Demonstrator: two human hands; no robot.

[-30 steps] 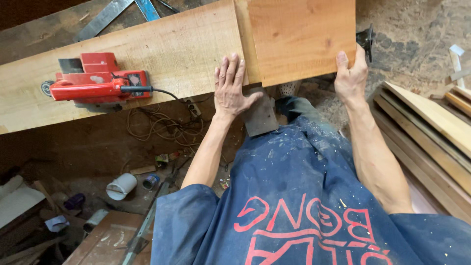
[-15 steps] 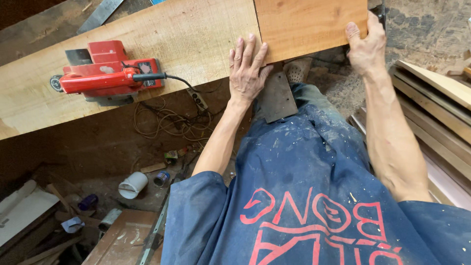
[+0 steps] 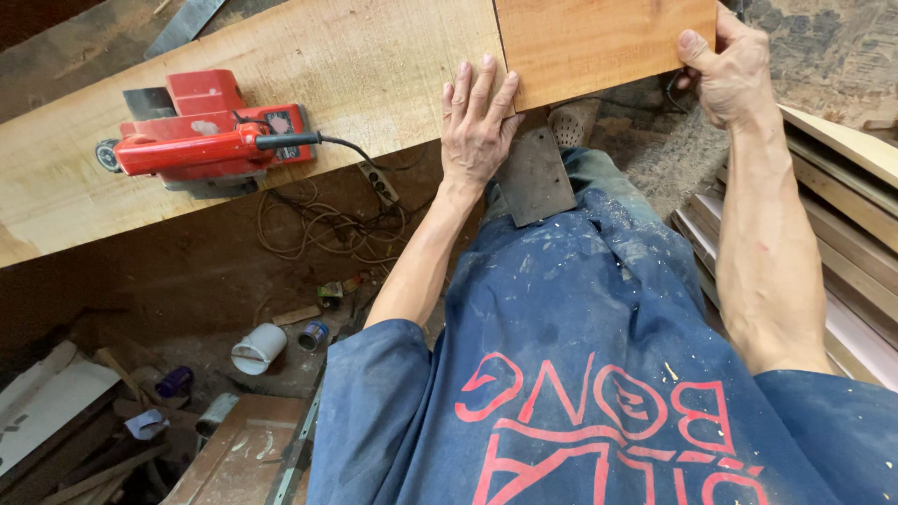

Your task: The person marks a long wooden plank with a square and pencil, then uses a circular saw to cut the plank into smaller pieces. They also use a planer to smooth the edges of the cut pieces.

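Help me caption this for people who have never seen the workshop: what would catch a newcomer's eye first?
The red electric planer lying on the long pale plank at upper left stands out most. Next come the two bare hands: the left hand lies flat where the plank meets a darker orange-brown board, and the right hand grips that board's right corner. Below, scraps litter the dirt floor.

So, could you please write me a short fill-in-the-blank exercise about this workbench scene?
1. The power planer lying on the pale plank is ____ in colour.
2. The left hand lies flat where the pale plank meets the ____ board.
3. The right hand grips that board's ____ corner.
4. The white cup lies on the ____.

Missing words: red; orange-brown; lower right; floor
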